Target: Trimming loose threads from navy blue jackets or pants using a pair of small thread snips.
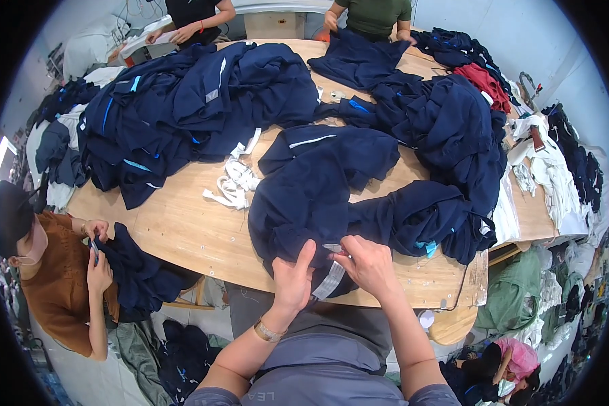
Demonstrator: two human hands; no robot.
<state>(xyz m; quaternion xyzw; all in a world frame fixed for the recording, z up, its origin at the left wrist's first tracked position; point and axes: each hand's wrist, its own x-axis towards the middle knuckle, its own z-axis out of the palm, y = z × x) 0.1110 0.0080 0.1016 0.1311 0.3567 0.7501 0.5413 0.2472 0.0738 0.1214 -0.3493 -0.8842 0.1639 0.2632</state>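
At the near edge of the table I have a navy garment (304, 203) in both hands. My left hand (291, 277) is closed on its cloth, thumb pointing up. My right hand (368, 262) pinches a small pale piece, apparently a label or tape end, at the garment's edge; the fingertips partly cover it. A whitish strip (330, 279) hangs between the hands against the navy cloth. The rest of the garment spreads forward over the table, and a thin white trim (311, 141) shows on it.
Large navy garment piles lie at the far left (176, 101) and right (446, 128) of the wooden table (183, 216). White fabric strips (235, 179) lie between. A seated person (64, 284) handles navy cloth at left; two people work across the table. Another person bends low at right.
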